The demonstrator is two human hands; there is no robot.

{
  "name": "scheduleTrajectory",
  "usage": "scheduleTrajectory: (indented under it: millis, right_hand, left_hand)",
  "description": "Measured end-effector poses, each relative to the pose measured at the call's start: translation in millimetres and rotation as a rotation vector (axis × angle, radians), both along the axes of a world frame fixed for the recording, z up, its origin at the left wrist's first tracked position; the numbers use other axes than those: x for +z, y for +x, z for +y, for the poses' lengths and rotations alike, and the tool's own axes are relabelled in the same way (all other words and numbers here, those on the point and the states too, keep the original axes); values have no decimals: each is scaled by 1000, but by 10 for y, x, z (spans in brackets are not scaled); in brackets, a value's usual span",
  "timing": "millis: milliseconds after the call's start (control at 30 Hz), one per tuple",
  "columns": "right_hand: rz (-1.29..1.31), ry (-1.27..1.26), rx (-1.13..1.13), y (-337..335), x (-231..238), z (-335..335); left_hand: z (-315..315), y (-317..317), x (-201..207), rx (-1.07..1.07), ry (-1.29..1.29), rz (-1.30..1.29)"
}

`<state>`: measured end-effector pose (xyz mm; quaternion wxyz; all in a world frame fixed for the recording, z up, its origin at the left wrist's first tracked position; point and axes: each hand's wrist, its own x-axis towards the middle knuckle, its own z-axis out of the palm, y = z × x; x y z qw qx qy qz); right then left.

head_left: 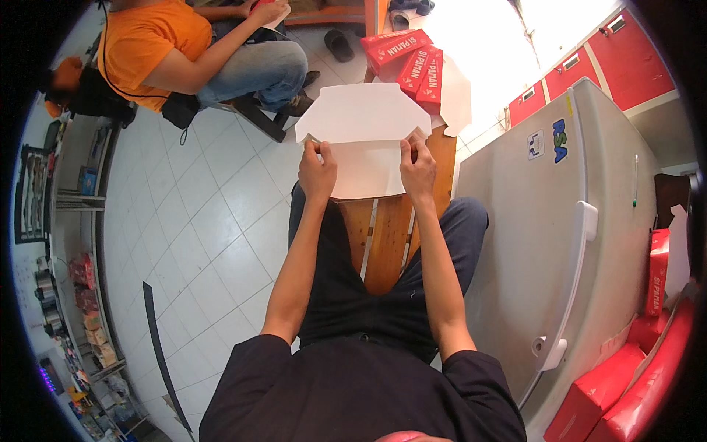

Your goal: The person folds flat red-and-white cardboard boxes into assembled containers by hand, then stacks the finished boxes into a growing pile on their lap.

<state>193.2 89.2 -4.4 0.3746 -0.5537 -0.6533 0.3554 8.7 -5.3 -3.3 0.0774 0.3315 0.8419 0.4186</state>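
A cardboard box, partly folded and white on its inner side, lies in front of me on a slatted wooden bench between my legs. Its large lid panel points away from me. My left hand pinches the small folded flap at the left corner, where the lid meets the tray part. At the matching right corner, my right hand pinches the other flap with fingers curled. The fingertips hide parts of both flaps.
Several red boxes are piled at the bench's far end. A grey refrigerator stands close on my right, with more red boxes at lower right. Far left, a person in an orange shirt sits holding a red and white piece. Shelves line the left.
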Motion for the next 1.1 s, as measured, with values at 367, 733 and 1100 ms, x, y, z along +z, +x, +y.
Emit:
scheduleTrajectory:
  millis: [367, 733, 1100]
  right_hand:
    - [161, -82, -38, 8, -197, 125]
    - [767, -913, -211, 178, -673, 1617]
    - [182, -560, 26, 1117, -13, 1675]
  left_hand:
    - [-15, -16, -8, -6, -1, -27]
    - [11, 17, -8, 9, 16, -48]
    - [-60, 58, -1, -19, 66, -151]
